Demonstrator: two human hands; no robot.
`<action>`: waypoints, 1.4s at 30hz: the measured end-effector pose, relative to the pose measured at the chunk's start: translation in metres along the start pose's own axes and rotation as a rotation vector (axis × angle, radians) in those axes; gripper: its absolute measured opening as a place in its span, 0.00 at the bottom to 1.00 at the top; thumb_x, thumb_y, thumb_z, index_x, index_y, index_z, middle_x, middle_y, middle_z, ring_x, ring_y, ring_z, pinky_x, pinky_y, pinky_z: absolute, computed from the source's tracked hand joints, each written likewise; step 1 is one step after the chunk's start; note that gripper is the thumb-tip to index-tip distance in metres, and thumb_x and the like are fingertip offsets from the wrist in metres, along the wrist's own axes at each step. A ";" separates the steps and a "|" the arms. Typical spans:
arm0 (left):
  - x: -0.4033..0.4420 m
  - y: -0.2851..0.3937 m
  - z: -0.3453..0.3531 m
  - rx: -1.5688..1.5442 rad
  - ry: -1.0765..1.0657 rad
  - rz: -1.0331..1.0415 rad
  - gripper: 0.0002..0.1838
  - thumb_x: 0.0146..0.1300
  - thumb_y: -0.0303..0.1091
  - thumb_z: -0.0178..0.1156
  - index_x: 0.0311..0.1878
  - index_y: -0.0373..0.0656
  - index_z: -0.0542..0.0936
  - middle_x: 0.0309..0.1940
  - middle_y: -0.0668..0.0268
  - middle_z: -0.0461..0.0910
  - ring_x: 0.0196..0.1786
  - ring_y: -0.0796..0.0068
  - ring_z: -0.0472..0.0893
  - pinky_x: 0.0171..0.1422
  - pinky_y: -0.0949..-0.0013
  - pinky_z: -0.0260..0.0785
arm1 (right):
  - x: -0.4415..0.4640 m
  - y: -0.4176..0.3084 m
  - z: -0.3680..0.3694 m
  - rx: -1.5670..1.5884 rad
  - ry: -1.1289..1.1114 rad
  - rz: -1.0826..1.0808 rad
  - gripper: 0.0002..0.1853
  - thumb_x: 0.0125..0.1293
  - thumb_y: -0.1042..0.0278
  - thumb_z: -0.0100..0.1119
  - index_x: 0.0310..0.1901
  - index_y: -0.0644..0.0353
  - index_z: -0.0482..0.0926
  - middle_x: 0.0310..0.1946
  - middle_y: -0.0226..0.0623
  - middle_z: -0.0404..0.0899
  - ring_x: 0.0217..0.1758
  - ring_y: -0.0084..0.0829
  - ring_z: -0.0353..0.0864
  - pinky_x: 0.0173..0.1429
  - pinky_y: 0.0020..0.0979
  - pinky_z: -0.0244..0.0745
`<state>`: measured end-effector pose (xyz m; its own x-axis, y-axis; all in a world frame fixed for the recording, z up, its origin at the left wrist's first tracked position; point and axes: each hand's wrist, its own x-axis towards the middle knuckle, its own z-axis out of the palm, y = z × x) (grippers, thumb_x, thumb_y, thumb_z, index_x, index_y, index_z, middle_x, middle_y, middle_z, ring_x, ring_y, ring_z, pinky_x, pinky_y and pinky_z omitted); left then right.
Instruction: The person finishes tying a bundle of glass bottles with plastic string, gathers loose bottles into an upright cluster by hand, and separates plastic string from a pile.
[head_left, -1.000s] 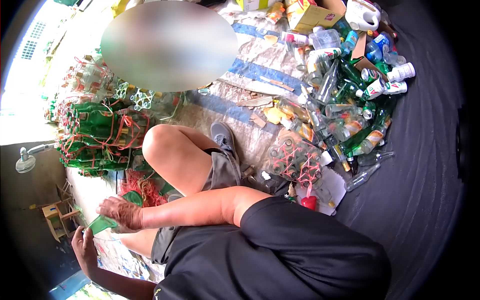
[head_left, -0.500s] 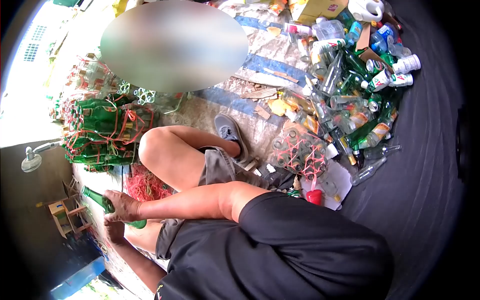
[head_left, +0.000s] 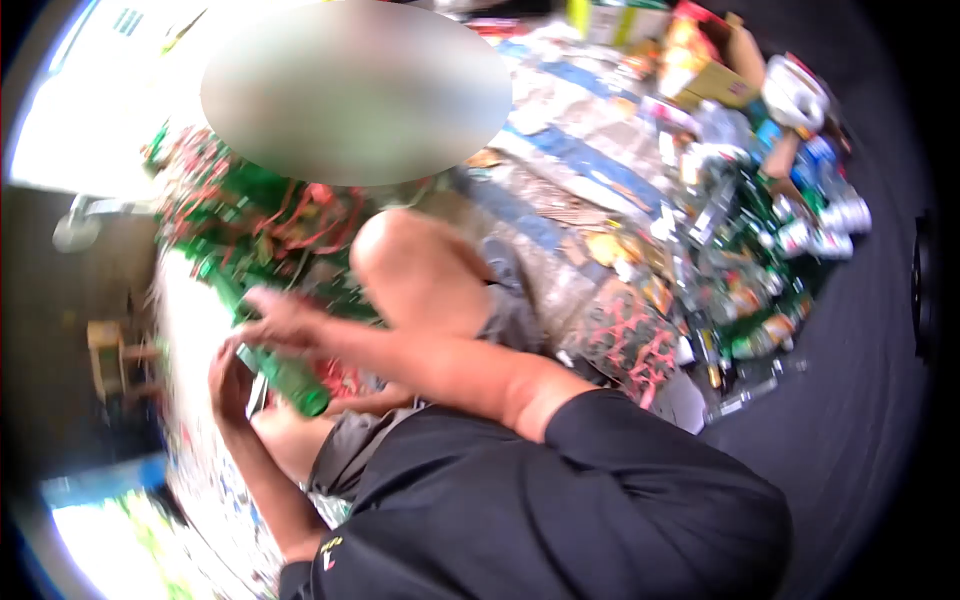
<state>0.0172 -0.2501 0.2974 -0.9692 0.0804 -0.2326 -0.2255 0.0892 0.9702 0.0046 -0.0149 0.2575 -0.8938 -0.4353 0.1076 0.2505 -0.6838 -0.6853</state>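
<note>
A green glass bottle (head_left: 294, 382) slants across the lower left, its neck toward the upper left and its base toward the lower right. My right hand (head_left: 280, 322) lies across its middle with the fingers around it, blurred by motion. Just below and to the left, my left hand (head_left: 232, 378) is beside the bottle, its fingertips close to my right hand. Blur hides whether those fingers grip the glass. Behind the bottle is tangled red string (head_left: 342, 377), partly covered by my arm.
Bundled green bottles (head_left: 262, 195) tied with red string stand at upper left. Mixed bottles and cans (head_left: 740, 290) lie piled at right, near a tied bundle (head_left: 628, 335) and a cardboard box (head_left: 722, 82). A wooden chair (head_left: 120, 360) is at far left.
The bottle's base has come into view toward the lower right. My right hand has moved up and right, my left hand slightly up. The whole view has shifted and blurred.
</note>
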 end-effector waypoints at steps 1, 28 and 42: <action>0.009 0.007 -0.019 0.024 0.018 0.005 0.08 0.76 0.38 0.58 0.45 0.43 0.78 0.17 0.81 0.59 0.17 0.88 0.55 0.21 0.76 0.47 | -0.001 -0.013 -0.005 -0.066 -0.065 0.051 0.53 0.52 0.48 0.81 0.73 0.71 0.66 0.68 0.50 0.72 0.67 0.34 0.74 0.67 0.37 0.74; 0.057 -0.016 -0.150 0.806 0.557 0.168 0.25 0.60 0.43 0.69 0.57 0.38 0.84 0.56 0.50 0.84 0.60 0.49 0.81 0.67 0.58 0.73 | 0.013 0.072 -0.196 -1.087 0.851 -0.012 0.17 0.60 0.63 0.77 0.45 0.62 0.82 0.37 0.35 0.86 0.40 0.29 0.82 0.48 0.35 0.77; 0.056 -0.011 -0.128 0.669 0.296 0.093 0.21 0.65 0.38 0.66 0.59 0.40 0.82 0.51 0.52 0.86 0.54 0.55 0.85 0.61 0.61 0.76 | 0.010 0.172 -0.250 -1.299 0.629 0.134 0.24 0.50 0.71 0.80 0.51 0.60 0.84 0.47 0.40 0.87 0.50 0.34 0.87 0.57 0.35 0.79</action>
<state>-0.0470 -0.3733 0.2825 -0.9888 -0.1460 -0.0316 -0.1246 0.6893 0.7137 -0.0542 0.0094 -0.0399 -0.9890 0.1059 -0.1028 0.1420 0.4928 -0.8585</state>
